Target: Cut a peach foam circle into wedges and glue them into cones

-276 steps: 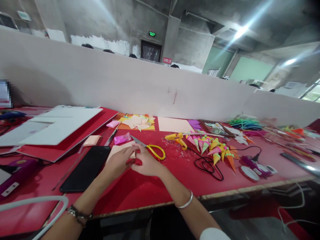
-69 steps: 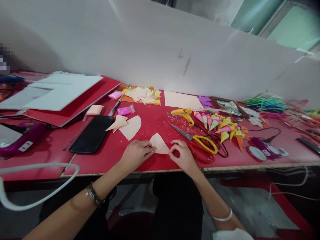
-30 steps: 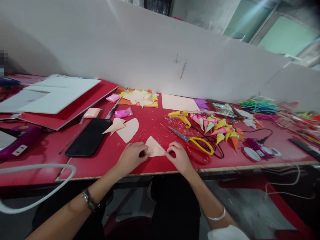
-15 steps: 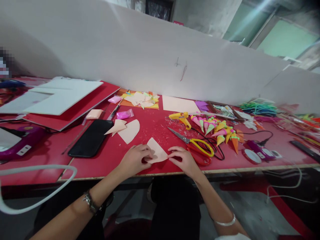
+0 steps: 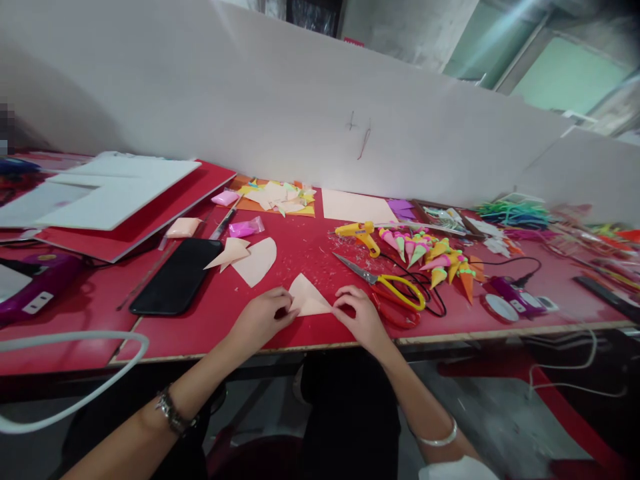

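Observation:
A peach-coloured paper piece [image 5: 309, 297], cut to a wedge, lies at the table's front between my hands. My left hand [image 5: 265, 315] pinches its left corner. My right hand [image 5: 355, 313] has thumb and fingertips closed on its right corner. Up and to the left lie a matching flat paper piece [image 5: 257, 260] with a rounded edge and a rolled, pointed paper cone [image 5: 229, 253] overlapping it. Scissors [image 5: 383, 279] with yellow handles rest just beyond my right hand, over a red-handled tool [image 5: 400, 312].
A black phone [image 5: 176, 277] lies left of my left hand. A yellow glue gun [image 5: 361, 233] and several small decorated cones [image 5: 440, 257] sit to the right. White boards [image 5: 120, 193] are stacked at the left. A pale sheet [image 5: 357, 205] lies by the partition.
My left hand has shifted to the paper's left corner, and the paper's lower edge now looks straighter, with a crease or overlap showing. The view has moved slightly.

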Demonstrator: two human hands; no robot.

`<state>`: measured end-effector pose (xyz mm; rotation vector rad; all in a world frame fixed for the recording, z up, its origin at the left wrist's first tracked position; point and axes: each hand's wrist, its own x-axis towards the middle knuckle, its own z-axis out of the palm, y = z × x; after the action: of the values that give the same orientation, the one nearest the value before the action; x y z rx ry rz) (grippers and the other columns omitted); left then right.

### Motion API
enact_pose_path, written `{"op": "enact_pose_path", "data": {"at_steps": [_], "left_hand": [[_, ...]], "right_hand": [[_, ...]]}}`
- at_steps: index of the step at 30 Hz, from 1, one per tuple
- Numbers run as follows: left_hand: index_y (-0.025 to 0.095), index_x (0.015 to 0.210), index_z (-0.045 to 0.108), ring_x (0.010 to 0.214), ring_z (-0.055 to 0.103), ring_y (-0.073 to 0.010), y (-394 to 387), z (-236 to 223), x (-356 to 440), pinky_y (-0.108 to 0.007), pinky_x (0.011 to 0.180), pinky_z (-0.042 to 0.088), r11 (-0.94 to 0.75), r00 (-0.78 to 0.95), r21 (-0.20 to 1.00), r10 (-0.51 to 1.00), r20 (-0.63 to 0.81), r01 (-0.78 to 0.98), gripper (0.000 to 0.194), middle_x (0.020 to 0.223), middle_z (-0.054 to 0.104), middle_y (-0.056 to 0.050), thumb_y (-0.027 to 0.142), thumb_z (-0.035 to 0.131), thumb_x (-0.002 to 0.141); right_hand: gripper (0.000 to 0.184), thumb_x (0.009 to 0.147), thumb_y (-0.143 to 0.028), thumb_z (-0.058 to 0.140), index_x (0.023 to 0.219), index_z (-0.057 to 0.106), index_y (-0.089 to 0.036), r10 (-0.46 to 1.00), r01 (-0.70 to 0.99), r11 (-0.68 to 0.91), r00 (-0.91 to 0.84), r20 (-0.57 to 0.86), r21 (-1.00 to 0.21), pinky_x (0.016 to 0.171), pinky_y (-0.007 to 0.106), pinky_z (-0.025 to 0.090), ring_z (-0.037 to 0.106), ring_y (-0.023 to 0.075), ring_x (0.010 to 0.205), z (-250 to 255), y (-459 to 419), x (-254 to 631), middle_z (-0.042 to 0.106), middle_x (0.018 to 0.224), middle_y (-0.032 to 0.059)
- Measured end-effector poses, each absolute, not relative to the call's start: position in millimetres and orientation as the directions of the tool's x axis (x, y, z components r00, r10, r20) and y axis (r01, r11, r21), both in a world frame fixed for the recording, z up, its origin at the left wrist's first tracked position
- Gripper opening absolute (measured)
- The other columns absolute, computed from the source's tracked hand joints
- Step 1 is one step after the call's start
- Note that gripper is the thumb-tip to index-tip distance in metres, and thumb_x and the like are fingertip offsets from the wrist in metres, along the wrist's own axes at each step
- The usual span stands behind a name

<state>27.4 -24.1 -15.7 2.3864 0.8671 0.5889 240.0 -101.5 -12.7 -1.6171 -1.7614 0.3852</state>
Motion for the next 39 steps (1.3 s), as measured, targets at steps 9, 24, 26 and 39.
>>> {"op": "enact_pose_path", "data": {"at_steps": [9,24,26,39], "left_hand": [[0.018,0.056,0.033,0.061,0.045,-0.0102,-27.9,-14.2,32.9,-0.022,0.058,0.036,-0.58,0.637,0.63,0.752,0.171,0.516,0.026,0.073,0.046,0.0,0.025,0.046,0.078],[0.017,0.057,0.04,0.067,0.049,-0.0113,-26.0,-19.4,31.2,-0.023,0.061,0.039,-0.622,0.643,0.626,0.728,0.239,0.471,0.022,0.074,0.046,-0.001,0.024,0.047,0.078],[0.017,0.057,0.041,0.065,0.048,-0.0109,-26.7,-18.5,30.9,-0.023,0.06,0.039,-0.637,0.646,0.598,0.723,0.244,0.487,0.024,0.074,0.046,-0.001,0.026,0.046,0.078],[0.016,0.057,0.049,0.064,0.048,-0.0111,-26.9,-17.7,32.5,-0.023,0.056,0.035,-0.664,0.636,0.455,0.733,0.241,0.593,0.032,0.078,0.05,-0.002,0.039,0.049,0.079]], "right_hand": [[0.007,0.068,-0.016,0.057,0.062,0.055,-0.018,0.958,0.79,0.129,0.056,0.28,-0.6,0.073,0.03,0.04,0.05,0.0159,0.08,-13.0,-95.1,233.1,0.051,0.085,0.0034],[0.034,0.075,-0.006,0.042,0.105,0.052,-0.021,0.948,0.747,0.247,-0.053,0.315,-0.617,0.083,0.033,0.039,0.048,0.0177,0.091,-6.9,-103.9,239.4,0.052,0.096,0.0061],[0.035,0.08,-0.008,0.039,0.108,0.053,-0.023,0.936,0.738,0.308,-0.121,0.331,-0.6,0.083,0.033,0.039,0.048,0.0177,0.093,-5.3,-107.7,237.6,0.053,0.098,0.0061],[0.018,0.08,-0.023,0.05,0.097,0.056,-0.019,0.955,0.69,0.248,-0.053,0.293,-0.68,0.076,0.028,0.043,0.053,0.0147,0.083,-11.0,-102.6,233.0,0.057,0.089,0.0044]]}}
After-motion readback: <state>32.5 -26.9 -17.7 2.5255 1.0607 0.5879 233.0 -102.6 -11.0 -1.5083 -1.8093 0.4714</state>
